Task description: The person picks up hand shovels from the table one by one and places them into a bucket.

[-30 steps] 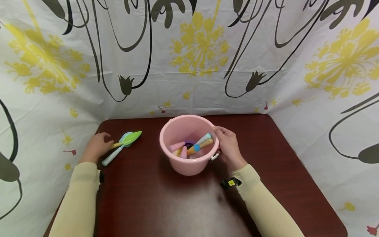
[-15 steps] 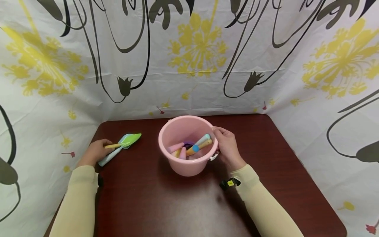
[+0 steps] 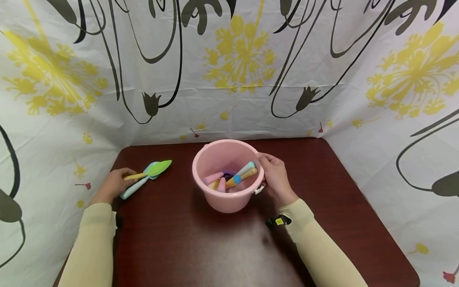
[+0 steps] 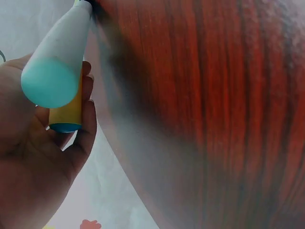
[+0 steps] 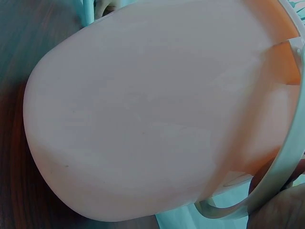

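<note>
At the left of the table, my left hand (image 3: 114,184) holds a green toy shovel (image 3: 157,168) by its yellow handle. The left wrist view shows fingers curled behind that yellow handle (image 4: 66,114). Under the shovel lies a light blue toy tool (image 3: 134,189); its head is mostly covered by the green blade, and its handle (image 4: 52,71) crosses in front of the yellow one. My right hand (image 3: 276,173) grips the near right rim of a pink bucket (image 3: 226,205). Several handles stick up inside it, including a pink one (image 3: 213,178) and a light blue one (image 3: 247,168).
The bucket's white carrying handle (image 5: 281,167) hangs at its side near my right hand. A dark red-brown table (image 3: 229,247) lies beneath everything. Patterned white cloth (image 3: 229,115) encloses the table at the back and both sides.
My left hand has lowered slightly and closed its fingers round the yellow handle, while the green shovel shifted a little over the blue tool. Right hand and bucket stay in place.
</note>
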`<move>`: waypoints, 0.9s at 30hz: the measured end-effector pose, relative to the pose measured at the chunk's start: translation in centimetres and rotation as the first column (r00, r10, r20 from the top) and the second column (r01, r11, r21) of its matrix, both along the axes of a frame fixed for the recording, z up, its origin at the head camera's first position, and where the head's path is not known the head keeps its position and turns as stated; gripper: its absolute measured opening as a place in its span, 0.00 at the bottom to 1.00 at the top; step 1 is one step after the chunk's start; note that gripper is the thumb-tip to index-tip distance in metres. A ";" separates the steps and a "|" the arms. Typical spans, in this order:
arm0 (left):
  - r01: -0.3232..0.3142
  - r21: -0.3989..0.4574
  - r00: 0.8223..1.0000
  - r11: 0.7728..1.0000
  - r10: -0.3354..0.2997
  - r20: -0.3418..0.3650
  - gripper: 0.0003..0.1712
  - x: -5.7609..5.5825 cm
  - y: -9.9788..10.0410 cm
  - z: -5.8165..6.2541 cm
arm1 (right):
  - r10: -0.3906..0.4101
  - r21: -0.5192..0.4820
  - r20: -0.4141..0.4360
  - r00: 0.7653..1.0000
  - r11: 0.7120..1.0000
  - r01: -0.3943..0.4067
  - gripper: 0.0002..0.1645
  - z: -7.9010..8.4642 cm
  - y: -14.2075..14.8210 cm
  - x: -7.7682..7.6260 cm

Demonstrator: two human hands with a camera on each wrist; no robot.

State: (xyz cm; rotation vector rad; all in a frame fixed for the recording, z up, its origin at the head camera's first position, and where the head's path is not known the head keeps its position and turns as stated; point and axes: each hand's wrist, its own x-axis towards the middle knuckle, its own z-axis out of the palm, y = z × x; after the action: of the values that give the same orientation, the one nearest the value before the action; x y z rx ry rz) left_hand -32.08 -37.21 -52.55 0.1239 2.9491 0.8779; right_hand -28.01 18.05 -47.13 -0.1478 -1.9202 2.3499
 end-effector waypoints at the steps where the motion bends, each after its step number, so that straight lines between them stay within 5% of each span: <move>1: -0.001 0.007 1.000 1.000 0.001 -0.001 0.20 0.0 0.0 0.0 | 0.000 0.003 0.001 1.000 1.000 0.000 0.22 0.0 0.0 0.0; 12: -0.011 0.063 0.999 0.998 0.014 -0.036 0.22 -0.3 -0.4 -0.3 | -0.007 -0.013 -0.006 1.000 1.000 0.007 0.23 0.0 0.0 0.0; 27: -0.042 0.078 0.993 0.996 0.051 -0.111 0.25 0.8 0.9 1.3 | 0.000 -0.002 -0.003 1.000 1.000 0.000 0.23 0.1 -0.1 0.1</move>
State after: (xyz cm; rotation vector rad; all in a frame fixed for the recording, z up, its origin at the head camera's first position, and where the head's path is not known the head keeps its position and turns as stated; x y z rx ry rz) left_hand -31.27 -36.31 -51.23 0.1126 3.0347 1.0214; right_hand -27.91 17.94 -46.99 -0.1442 -1.9163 2.3516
